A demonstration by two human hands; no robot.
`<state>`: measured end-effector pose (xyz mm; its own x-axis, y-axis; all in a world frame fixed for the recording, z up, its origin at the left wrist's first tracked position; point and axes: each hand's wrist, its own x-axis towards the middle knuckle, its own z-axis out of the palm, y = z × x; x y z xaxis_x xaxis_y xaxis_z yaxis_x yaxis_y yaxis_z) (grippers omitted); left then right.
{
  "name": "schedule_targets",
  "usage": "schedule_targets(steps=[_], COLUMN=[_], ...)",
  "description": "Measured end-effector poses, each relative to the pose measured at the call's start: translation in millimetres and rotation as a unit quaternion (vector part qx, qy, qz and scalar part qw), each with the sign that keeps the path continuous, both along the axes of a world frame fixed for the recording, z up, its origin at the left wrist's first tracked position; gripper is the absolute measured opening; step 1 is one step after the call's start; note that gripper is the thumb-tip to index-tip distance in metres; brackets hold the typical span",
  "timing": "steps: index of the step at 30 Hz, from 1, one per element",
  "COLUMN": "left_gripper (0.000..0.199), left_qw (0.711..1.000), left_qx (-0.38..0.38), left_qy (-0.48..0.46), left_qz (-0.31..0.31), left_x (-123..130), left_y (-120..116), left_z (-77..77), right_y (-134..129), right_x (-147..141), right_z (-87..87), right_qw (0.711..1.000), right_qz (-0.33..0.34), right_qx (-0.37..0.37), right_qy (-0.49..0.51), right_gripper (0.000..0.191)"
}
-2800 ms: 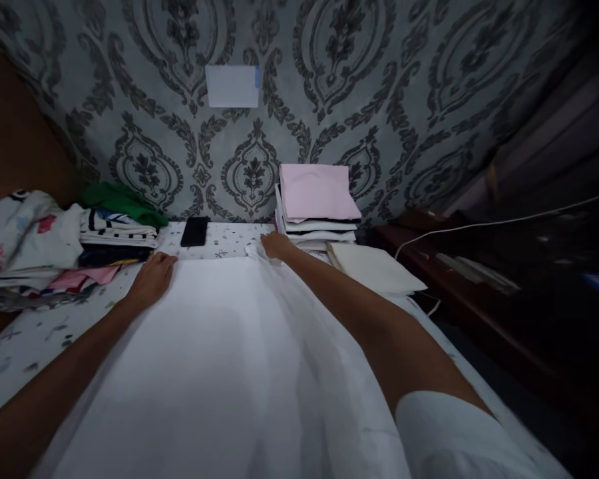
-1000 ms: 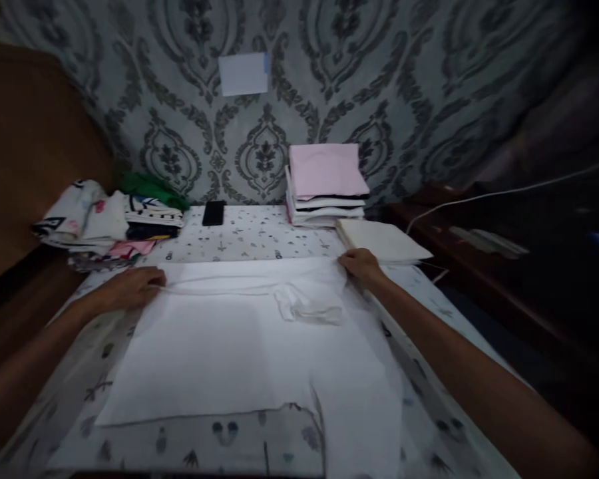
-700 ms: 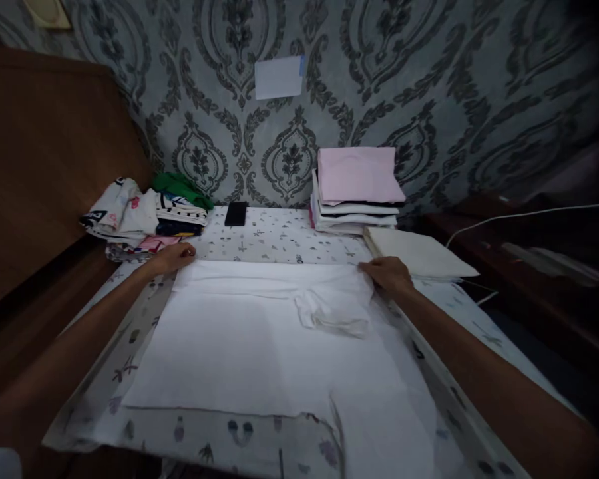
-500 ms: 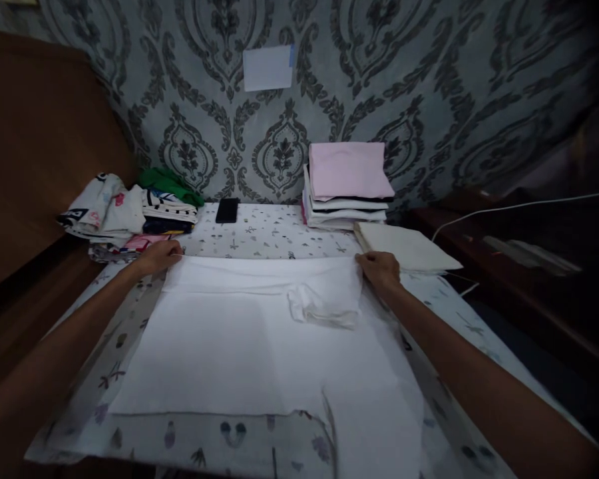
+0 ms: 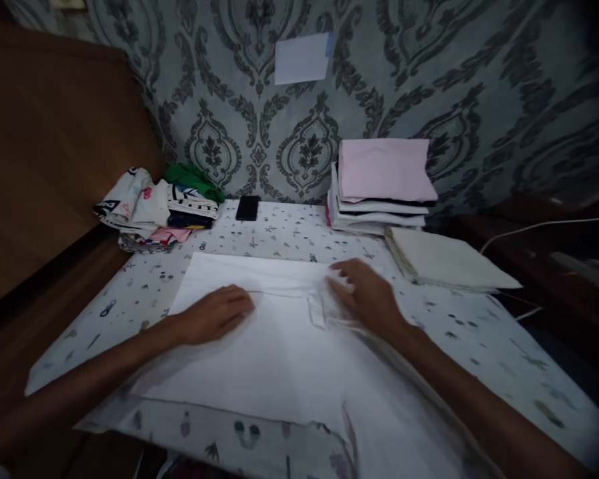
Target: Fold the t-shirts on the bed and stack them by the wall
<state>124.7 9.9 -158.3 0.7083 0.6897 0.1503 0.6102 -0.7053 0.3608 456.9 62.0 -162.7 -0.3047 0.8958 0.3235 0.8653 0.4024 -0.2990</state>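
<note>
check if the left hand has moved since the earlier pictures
Yes: relative to the black phone, the left hand has moved rightward and down the picture.

Dim light; right hand [image 5: 364, 293] blurred.

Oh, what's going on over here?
A person is handling a white garment spread on a patterned sheet. The left hand lies over its left part; the right hand is at its far right part, too blurred to show a grip. Beyond are a clothes pile, a black phone and a pink-topped stack.
</note>
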Motion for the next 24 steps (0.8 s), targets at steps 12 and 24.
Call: schedule_targets(steps=[12, 24], left_gripper=[0.052, 0.053], left_qw=[0.996, 0.982], left_qx=[0.039, -0.105], left_qy=[0.075, 0.122], left_qz=[0.006, 0.1], left_x=[5, 68], left_y=[-9, 57], left_z=[-37.7, -23.3], right_y=[-1, 8], right_x=[-118, -107], right_z=[-9.2, -31.9], right_qw=[0.97, 0.982], right_qz=[0.165, 0.153], right_qx=[-0.012, 0.074], right_qy=[-0.179, 0.078], right_gripper=[0.024, 0.028])
